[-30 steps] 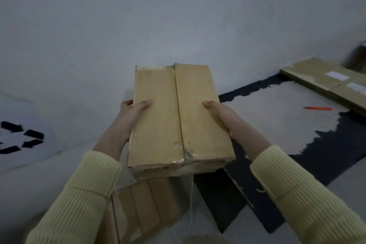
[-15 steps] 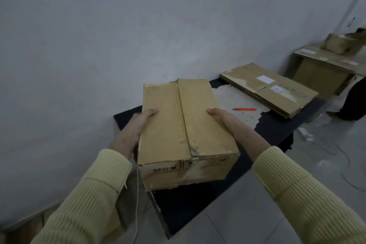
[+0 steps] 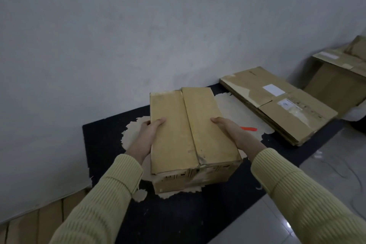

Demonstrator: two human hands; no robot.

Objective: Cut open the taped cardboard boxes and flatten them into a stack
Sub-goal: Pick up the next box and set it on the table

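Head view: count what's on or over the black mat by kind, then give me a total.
Closed cardboard box, held between left hand and right hand: 1
Stack of flattened cardboard: 1
Orange tool: 1
Total: 3

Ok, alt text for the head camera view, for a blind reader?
The left hand and right hand hold a taped cardboard box by its sides over a worn black surface. An orange cutter lies beyond, near flattened boxes.
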